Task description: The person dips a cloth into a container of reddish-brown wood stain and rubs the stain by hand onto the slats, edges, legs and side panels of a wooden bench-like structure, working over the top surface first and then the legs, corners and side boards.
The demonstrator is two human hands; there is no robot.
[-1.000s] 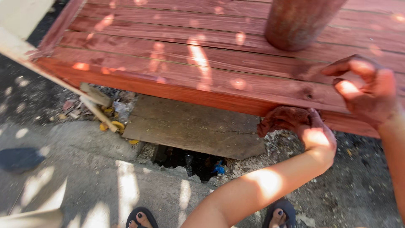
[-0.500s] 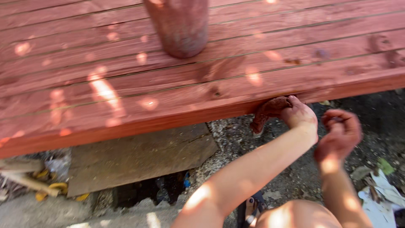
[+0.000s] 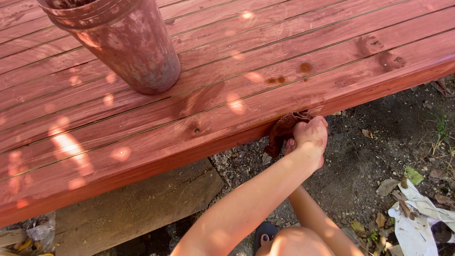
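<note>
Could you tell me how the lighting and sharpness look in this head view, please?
Head view: dappled sunlight spots the red deck and the forearm, with bright patches near blown out at the left; the can casts a soft shadow to its right; the left hand and rag at the deck edge are sharp; the ground lies in even shade.

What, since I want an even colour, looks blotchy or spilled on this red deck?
Two small dark drips sit on the boards near the edge, just above the left hand gripping a stained rag. Darker blotches mark the planks further right. The container is smeared red.
</note>
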